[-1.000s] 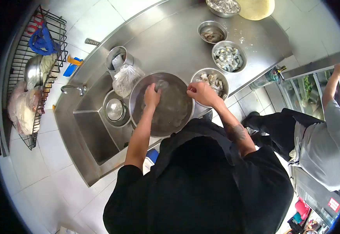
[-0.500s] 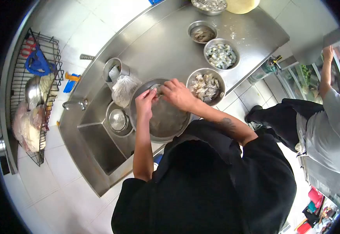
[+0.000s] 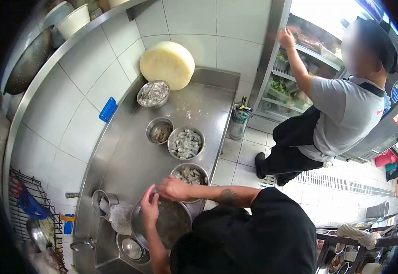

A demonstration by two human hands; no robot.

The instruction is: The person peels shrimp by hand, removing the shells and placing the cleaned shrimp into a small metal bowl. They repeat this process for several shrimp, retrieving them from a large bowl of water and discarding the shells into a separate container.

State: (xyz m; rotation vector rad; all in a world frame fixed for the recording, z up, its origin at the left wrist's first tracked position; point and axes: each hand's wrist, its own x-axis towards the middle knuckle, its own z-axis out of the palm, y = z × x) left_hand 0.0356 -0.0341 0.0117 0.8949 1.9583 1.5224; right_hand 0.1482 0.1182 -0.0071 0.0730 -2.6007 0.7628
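Observation:
My left hand (image 3: 150, 206) and my right hand (image 3: 173, 188) meet over the rim of a wide metal basin (image 3: 191, 223) with murky water. Pinched between their fingertips is a small greyish shrimp (image 3: 155, 192), mostly hidden by the fingers. Beside my right wrist stands a bowl of shrimp shells (image 3: 191, 175). Beyond it are a bowl of peeled shrimp (image 3: 186, 143) and a smaller bowl with a few dark shrimp (image 3: 160, 131). Another bowl, heaped with pale shrimp (image 3: 153, 94), sits farther back.
A round yellowish board (image 3: 167, 65) leans at the counter's far end. Left of the basin are a metal pot (image 3: 105, 201), a white plastic bag (image 3: 120, 218) and a sink with a faucet (image 3: 83, 244). To the right, a co-worker (image 3: 345, 105) reaches toward a glass-door fridge (image 3: 276, 84).
The view has tilted up and swung right, showing more of the room and the co-worker. My hands stay together at the basin, fingertips still on the shrimp.

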